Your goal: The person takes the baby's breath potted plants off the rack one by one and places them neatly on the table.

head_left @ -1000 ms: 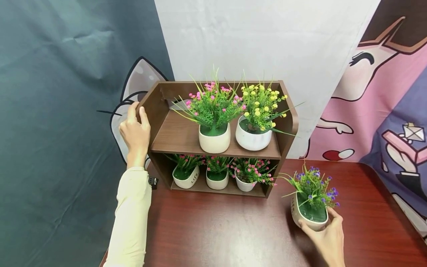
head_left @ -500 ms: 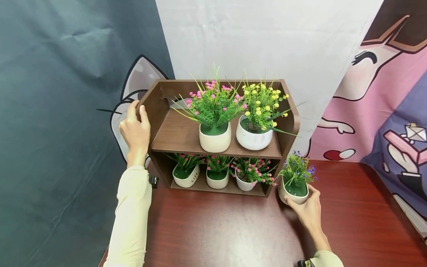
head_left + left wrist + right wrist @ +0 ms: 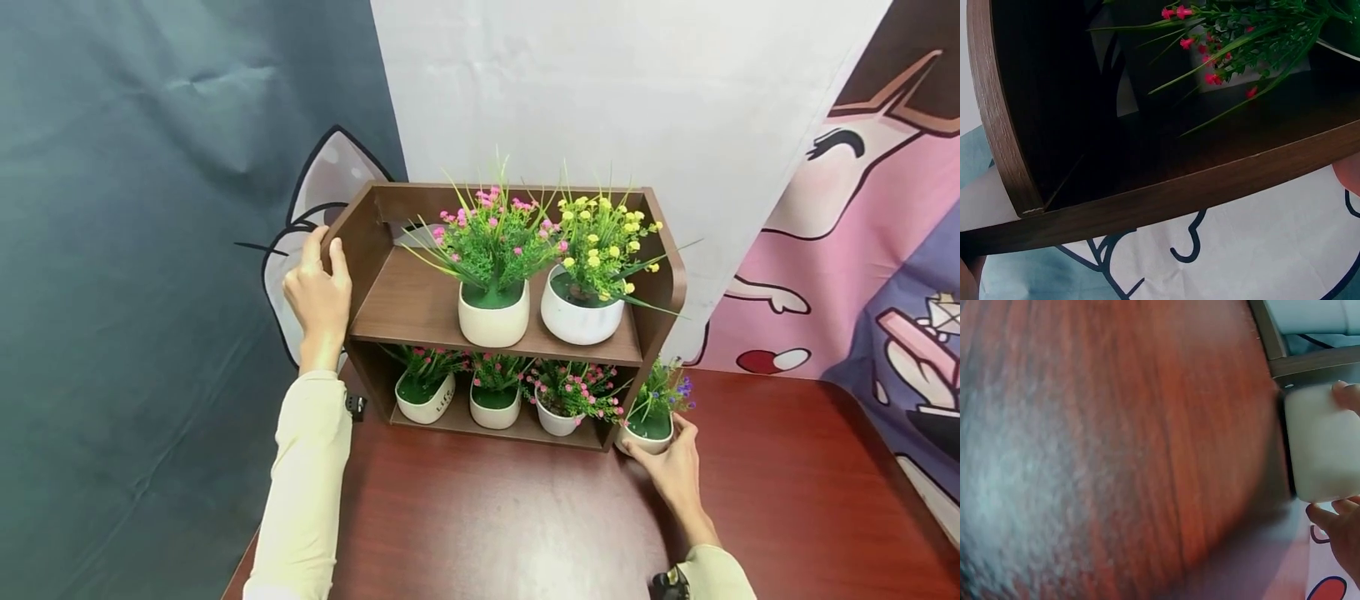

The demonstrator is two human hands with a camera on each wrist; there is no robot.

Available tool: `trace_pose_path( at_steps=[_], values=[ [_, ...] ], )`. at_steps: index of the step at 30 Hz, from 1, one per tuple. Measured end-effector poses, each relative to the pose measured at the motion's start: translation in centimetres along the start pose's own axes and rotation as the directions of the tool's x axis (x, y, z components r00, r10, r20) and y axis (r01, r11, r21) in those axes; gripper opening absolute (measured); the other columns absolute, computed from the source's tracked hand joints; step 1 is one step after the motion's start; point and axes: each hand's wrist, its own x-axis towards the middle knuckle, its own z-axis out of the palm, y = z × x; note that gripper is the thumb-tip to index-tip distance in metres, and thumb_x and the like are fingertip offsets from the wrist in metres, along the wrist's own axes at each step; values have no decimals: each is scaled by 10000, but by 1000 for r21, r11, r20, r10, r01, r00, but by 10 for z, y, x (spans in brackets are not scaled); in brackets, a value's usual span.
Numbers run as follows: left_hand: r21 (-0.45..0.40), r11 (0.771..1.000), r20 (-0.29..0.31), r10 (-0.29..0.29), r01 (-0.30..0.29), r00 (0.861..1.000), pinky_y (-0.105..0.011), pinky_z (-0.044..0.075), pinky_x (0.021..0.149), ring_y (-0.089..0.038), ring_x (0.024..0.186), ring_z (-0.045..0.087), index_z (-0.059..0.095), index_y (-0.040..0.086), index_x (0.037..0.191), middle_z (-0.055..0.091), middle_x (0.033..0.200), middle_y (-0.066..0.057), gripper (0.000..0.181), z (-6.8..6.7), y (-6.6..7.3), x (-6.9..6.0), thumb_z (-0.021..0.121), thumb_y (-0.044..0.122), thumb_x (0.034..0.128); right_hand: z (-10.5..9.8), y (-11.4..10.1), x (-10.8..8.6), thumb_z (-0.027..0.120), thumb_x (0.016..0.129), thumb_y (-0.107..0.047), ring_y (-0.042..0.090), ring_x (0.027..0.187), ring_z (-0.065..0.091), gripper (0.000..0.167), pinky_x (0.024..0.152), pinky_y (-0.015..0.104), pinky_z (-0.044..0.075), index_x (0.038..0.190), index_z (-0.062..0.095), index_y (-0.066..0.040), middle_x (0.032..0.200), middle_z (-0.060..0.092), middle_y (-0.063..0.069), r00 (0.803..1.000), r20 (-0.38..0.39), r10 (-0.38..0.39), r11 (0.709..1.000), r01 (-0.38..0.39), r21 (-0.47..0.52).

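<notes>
A brown two-tier shelf (image 3: pixel 405 304) stands at the back of the table. My left hand (image 3: pixel 321 296) grips the top of its left side panel. Beside the shelf's right side, my right hand (image 3: pixel 672 462) holds a cream pot (image 3: pixel 649 444) with purple flowers, thumb and fingers on opposite sides; the shelf hides part of this plant. In the right wrist view the cream pot (image 3: pixel 1322 447) shows between thumb and fingers of my right hand (image 3: pixel 1344 537). On the upper tier are a cream pot (image 3: pixel 493 323) with pink flowers and a white pot (image 3: pixel 582 319) with yellow flowers.
Three pots stand on the lower tier: a left one with lettering (image 3: pixel 426 407), a middle one (image 3: pixel 495 412) and a right one (image 3: pixel 558 421), all with pink-red flowers. A reddish-brown table (image 3: pixel 480 517) extends in front. Printed cloths (image 3: pixel 600 92) hang behind.
My right hand has moved left and away from me with the purple-flowered pot, up beside the shelf's right side. The head view has shifted slightly; my left hand keeps its grip on the shelf.
</notes>
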Motion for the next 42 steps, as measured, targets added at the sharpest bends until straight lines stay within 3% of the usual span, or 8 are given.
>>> trace_pose_path(
  at_steps=[11, 16, 20, 23, 28, 31, 37, 42],
  values=[
    [9, 1000, 20, 18, -18, 1000, -498, 407, 557, -436, 532, 532, 632, 34, 1114, 666, 827, -209, 318, -2, -1, 0, 519, 282, 949, 0, 3, 1, 873, 582, -253, 413, 1029, 496, 1003, 826, 536, 380, 1333, 279, 45, 1185, 473, 279, 998, 63, -10, 995, 17, -101],
    [4, 1000, 21, 22, -22, 1000, -503, 403, 562, -434, 531, 528, 629, 35, 1119, 665, 823, -210, 321, -3, -3, 2, 511, 284, 954, -4, -12, -14, 851, 605, -250, 444, 1106, 470, 1039, 823, 579, 375, 1414, 246, -3, 1286, 419, 266, 1000, -17, -24, 994, 22, -107],
    [3, 999, 26, 33, -33, 999, -487, 396, 547, -411, 514, 519, 623, 29, 1124, 661, 796, -211, 330, -3, -4, 2, 491, 285, 963, -16, -35, -32, 792, 664, -106, 408, 1104, 476, 868, 838, 531, 388, 1393, 329, -22, 1254, 445, 252, 993, -114, -32, 999, 28, -35],
    [0, 999, 29, 42, -42, 999, -475, 392, 537, -401, 503, 514, 621, 26, 1126, 659, 781, -212, 339, -3, -3, 1, 480, 290, 967, -29, -59, -49, 737, 688, 21, 290, 1160, 470, 786, 930, 354, 386, 1385, 378, -44, 1265, 480, 194, 987, -152, -61, 997, 67, 37],
    [-10, 999, 25, 42, -42, 999, -480, 398, 543, -408, 515, 523, 622, 27, 1125, 664, 806, -212, 343, -3, -1, 2, 481, 295, 966, -45, -122, -75, 713, 657, 136, 121, 1179, 464, 743, 942, 155, 331, 1335, 428, 32, 1258, 516, 188, 977, -143, -159, 975, 178, 133],
    [-16, 999, 22, 42, -42, 999, -480, 402, 550, -411, 526, 528, 622, 25, 1127, 668, 819, -211, 339, -4, 0, 3, 483, 289, 965, -48, -159, -77, 707, 632, 120, 155, 1163, 476, 722, 948, 168, 339, 1300, 435, 102, 1215, 512, 276, 945, -137, -296, 931, 317, 183],
    [-11, 999, 30, 45, -45, 999, -484, 408, 554, -415, 541, 540, 619, 18, 1130, 670, 840, -213, 341, -4, -2, 1, 478, 283, 968, -29, -208, -63, 718, 683, -80, 298, 1173, 469, 700, 986, 236, 330, 1278, 432, 152, 1239, 497, 291, 842, -128, -525, 801, 539, 259],
    [-12, 999, 35, 42, -42, 999, -479, 411, 556, -408, 544, 546, 620, 25, 1137, 674, 871, -202, 349, -2, -4, 0, 471, 293, 969, -1, -225, -47, 731, 722, -228, 319, 1191, 454, 745, 984, 290, 343, 1323, 426, 88, 1319, 476, 189, 832, -113, -543, 782, 550, 294]
  ],
)
